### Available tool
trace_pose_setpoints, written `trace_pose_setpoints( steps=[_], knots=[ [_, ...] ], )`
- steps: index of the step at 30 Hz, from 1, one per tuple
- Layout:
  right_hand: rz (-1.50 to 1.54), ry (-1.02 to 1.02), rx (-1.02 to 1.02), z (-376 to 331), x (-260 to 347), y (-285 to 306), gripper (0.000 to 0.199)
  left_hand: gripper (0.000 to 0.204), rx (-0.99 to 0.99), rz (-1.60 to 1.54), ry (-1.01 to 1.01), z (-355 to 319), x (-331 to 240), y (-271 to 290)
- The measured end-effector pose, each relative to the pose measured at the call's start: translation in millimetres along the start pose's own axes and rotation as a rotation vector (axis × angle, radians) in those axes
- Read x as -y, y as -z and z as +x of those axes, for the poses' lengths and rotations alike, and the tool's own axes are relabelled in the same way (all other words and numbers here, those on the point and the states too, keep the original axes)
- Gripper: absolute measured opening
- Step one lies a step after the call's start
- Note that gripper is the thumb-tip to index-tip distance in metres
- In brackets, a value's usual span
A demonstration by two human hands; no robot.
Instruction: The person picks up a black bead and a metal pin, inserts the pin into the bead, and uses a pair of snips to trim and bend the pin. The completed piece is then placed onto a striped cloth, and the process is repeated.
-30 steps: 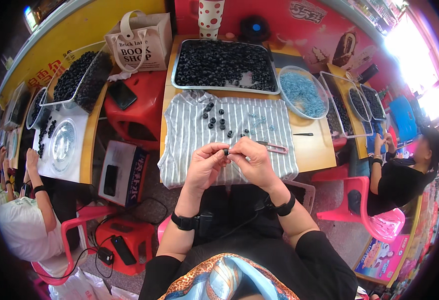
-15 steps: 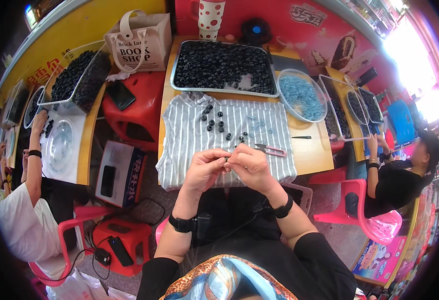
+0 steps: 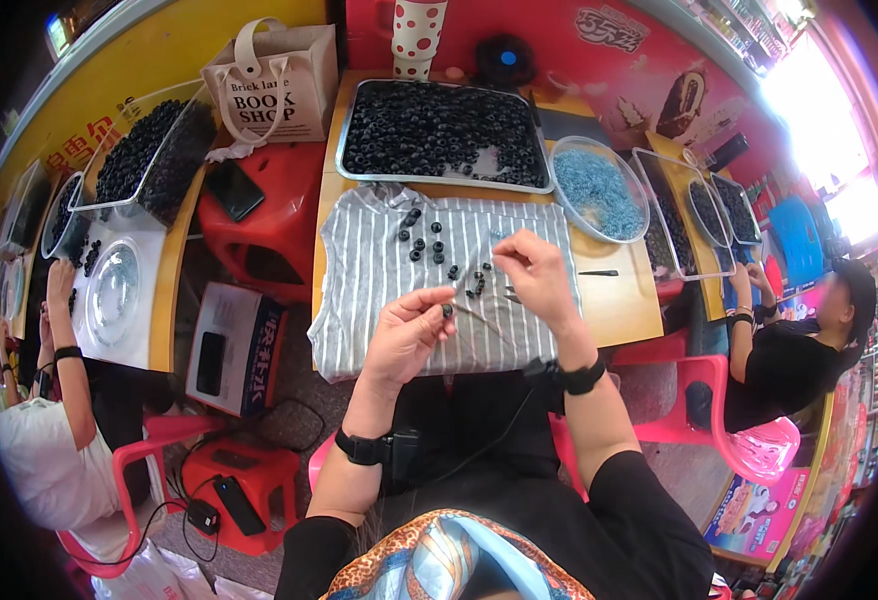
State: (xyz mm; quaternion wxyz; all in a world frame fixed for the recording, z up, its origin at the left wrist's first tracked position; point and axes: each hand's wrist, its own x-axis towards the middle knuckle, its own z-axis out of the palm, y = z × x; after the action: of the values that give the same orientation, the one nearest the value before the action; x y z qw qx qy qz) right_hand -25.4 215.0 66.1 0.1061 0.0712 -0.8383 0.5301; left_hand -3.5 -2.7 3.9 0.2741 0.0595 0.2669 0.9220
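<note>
My left hand (image 3: pixel 406 335) is closed, pinching a small black round bead-like piece (image 3: pixel 448 311) between thumb and fingertips above the striped cloth. To the right and farther off, my right hand (image 3: pixel 539 280) hovers over the cloth with its fingertips pressed together. Whether anything sits in that pinch cannot be made out. More black pieces (image 3: pixel 419 244) lie loose on the grey-and-white striped cloth (image 3: pixel 359 300). A few small bluish bits (image 3: pixel 499 235) lie just beyond my right fingertips. The snips are mostly hidden by my right hand.
Behind the cloth stands a metal tray (image 3: pixel 343 160) full of black pieces. A round clear tub (image 3: pixel 643 205) of small blue pieces is at its right, with a dark slim tool (image 3: pixel 599 273) nearby. People work at side tables, left (image 3: pixel 34 450) and right (image 3: pixel 784 350).
My hands have come apart. The right hand moved forward and to the right, covering most of the snips. My left hand stays near its place, and the black piece in it now shows.
</note>
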Motion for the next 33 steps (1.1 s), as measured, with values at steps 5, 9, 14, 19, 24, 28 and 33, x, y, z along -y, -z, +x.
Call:
trace_pose_setpoints(
  steps=[5, 9, 14, 19, 24, 28, 33],
  knots=[
    [-0.685, 0.335, 0.197, 20, -22, 0, 0.009, 0.027, 0.022, 0.028, -0.024, 2, 1, 4],
    [-0.845, 0.351, 0.32, 22, -6, -7, 0.008, 0.024, 0.03, 0.031, -0.027, 1, 1, 5],
    [-1.002, 0.529, 0.309, 11, -1, -16, 0.006, 0.022, 0.029, 0.036, -0.023, 2, 2, 4],
    [-0.243, 0.152, 0.067, -11, 2, -12, 0.005, 0.022, 0.018, 0.031, -0.039, 1, 1, 4],
    [0.587, -0.145, 0.013, -48, 28, -44, 0.013, 0.021, 0.012, 0.018, -0.044, 1, 1, 5],
    [0.331, 0.083, -0.042, -54, 28, -55, 0.013, 0.02, 0.033, 0.012, -0.048, 2, 2, 7],
    [0.407, 0.067, -0.096, -57, 23, -59, 0.016, 0.02, 0.026, 0.007, -0.051, 2, 1, 2]
  ],
)
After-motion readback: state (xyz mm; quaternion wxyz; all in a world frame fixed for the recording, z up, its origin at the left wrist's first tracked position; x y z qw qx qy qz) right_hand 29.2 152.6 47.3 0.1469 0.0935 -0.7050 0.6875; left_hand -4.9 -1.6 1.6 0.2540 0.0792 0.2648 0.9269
